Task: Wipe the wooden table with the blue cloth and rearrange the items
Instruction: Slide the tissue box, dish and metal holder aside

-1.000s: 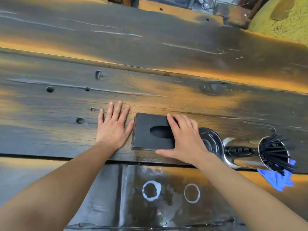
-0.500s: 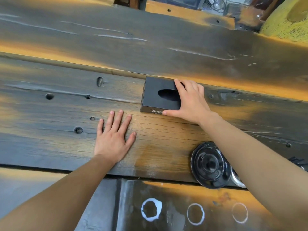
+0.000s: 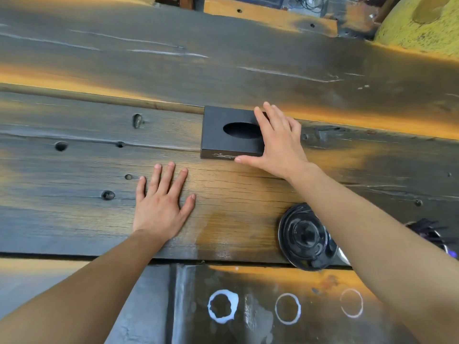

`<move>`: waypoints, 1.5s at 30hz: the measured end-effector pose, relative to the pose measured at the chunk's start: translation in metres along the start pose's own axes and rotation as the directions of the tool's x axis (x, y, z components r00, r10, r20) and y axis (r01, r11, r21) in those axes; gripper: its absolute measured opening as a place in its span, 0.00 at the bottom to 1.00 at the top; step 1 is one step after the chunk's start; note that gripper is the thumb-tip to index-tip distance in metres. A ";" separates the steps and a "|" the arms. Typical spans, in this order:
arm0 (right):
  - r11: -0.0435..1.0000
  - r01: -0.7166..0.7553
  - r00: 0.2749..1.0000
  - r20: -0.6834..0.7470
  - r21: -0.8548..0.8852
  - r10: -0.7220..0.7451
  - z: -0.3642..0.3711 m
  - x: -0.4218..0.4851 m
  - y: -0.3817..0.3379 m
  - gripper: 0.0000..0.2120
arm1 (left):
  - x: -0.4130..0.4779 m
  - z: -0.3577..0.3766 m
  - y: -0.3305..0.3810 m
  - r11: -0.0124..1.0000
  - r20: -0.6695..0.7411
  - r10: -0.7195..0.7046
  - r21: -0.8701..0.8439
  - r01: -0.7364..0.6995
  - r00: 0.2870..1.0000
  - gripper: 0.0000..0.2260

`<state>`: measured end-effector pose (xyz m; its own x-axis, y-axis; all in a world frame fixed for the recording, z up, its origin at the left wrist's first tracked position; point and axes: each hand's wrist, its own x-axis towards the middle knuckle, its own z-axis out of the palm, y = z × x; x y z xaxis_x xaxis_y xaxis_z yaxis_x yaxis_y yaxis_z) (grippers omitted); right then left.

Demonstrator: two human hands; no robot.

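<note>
A flat black box with an oval opening in its top lies on the dark wooden table, against the seam between two planks. My right hand rests on the box's right end, fingers over the top and thumb at the front corner. My left hand lies flat on the table nearer to me, fingers spread, holding nothing. Only a sliver of the blue cloth shows at the right edge, behind my right forearm.
A round glossy black dish sits at the table's near edge under my right forearm. Black sticks in a metal holder peek out at the right. White rings mark the lower surface below. A yellow rounded object stands far right.
My right hand has slid the black box away from the near edge to the plank seam farther back. The left hand stays flat in about the same spot.
</note>
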<state>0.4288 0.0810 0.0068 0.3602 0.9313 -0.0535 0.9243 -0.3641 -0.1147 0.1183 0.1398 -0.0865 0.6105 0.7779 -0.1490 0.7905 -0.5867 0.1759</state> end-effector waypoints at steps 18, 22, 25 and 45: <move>0.262 -0.748 0.466 0.202 0.610 0.862 0.047 -0.294 -0.014 0.26 | -0.003 -0.003 0.002 0.998 -0.020 -0.017 -0.056 0.016 1.000 0.32; 0.181 -0.661 0.488 0.233 0.728 0.841 0.048 -0.291 -0.007 0.13 | -0.003 -0.002 0.004 0.999 -0.012 -0.018 -0.051 0.017 1.000 0.32; 0.015 -0.608 0.424 0.309 0.794 0.851 0.048 -0.288 -0.006 0.19 | -0.003 -0.005 0.006 0.998 0.017 -0.023 -0.054 0.024 1.000 0.32; -0.218 -0.292 0.312 0.308 0.931 0.899 0.042 -0.132 0.054 0.23 | -0.019 0.027 0.137 0.999 0.068 0.002 -0.054 0.002 0.998 0.32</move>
<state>0.4263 -0.0618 -0.0345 0.9042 -0.0395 -0.4252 -0.4241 -0.1999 -0.8833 0.2162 0.0382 -0.0856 0.6139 0.7598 -0.2140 0.7877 -0.5723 0.2281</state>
